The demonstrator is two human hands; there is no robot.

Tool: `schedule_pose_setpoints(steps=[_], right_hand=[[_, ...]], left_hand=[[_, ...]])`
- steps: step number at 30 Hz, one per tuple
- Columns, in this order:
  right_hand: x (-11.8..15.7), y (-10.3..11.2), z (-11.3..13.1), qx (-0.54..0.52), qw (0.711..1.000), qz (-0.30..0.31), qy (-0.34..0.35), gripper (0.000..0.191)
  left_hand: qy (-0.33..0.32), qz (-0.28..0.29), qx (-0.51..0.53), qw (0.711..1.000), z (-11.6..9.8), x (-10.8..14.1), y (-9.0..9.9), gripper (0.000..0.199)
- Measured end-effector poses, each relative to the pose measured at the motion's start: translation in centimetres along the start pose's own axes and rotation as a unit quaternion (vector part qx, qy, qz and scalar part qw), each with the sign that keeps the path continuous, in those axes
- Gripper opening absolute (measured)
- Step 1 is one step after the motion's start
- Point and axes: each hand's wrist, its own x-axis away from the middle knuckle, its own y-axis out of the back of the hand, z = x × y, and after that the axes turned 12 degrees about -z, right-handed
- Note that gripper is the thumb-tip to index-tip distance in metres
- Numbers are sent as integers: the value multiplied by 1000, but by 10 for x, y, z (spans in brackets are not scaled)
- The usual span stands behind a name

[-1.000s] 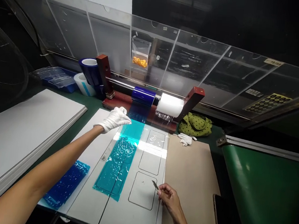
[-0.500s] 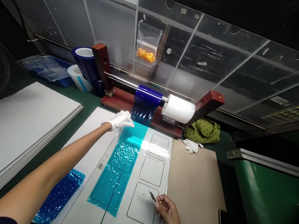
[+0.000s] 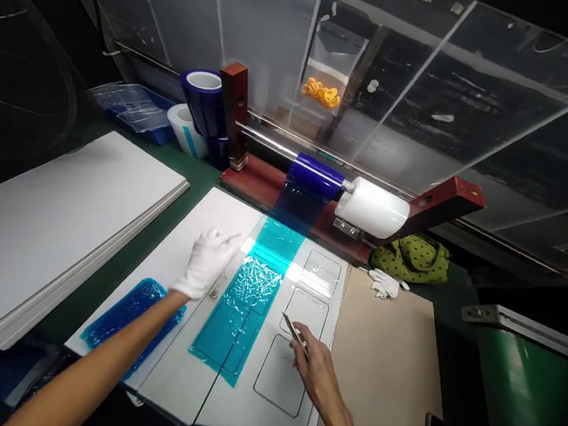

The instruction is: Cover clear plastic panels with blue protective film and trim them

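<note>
My left hand (image 3: 207, 264), in a white cotton glove, rests open over the white template board (image 3: 200, 245), just left of a teal film strip (image 3: 234, 315) with wrinkled bubbles. A blue film piece (image 3: 128, 318) lies beyond my left forearm. My bare right hand (image 3: 310, 359) pinches a slim craft knife (image 3: 295, 334), its blade pointing up and left over a rounded-rectangle outline on the board. The film runs from a blue roll (image 3: 315, 177) on a steel rod in a red wooden stand (image 3: 266, 191), next to a white roll (image 3: 372, 208).
A stack of white boards (image 3: 61, 232) lies to the left. A tan cardboard sheet (image 3: 380, 363) sits to the right, with a green dotted bag (image 3: 413, 259) and white gloves (image 3: 382, 283) beyond it. Tape rolls (image 3: 199, 98) and a blue tray (image 3: 137, 112) stand behind an acrylic screen's foot.
My left hand has drawn back from the strip's far end toward me. My right hand and knife have moved up the board, and the whole view has shifted as my head turned.
</note>
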Motion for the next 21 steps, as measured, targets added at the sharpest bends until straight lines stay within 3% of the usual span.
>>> schedule_pose_setpoints(steps=[4,8,12,21], right_hand=[[-21,-31,30,220,963,19,156,44],[-42,-62,53,362,903,76,217,49],[-60,-83,72,408,871,116,247,51],[-76,-100,95,429,852,145,264,47]], left_hand=[[29,37,-13,999,22,91,-7,34],[-18,59,-50,997,33,141,-26,39],[-23,50,-102,993,36,154,-40,43],[1,39,-90,995,40,158,-48,43]])
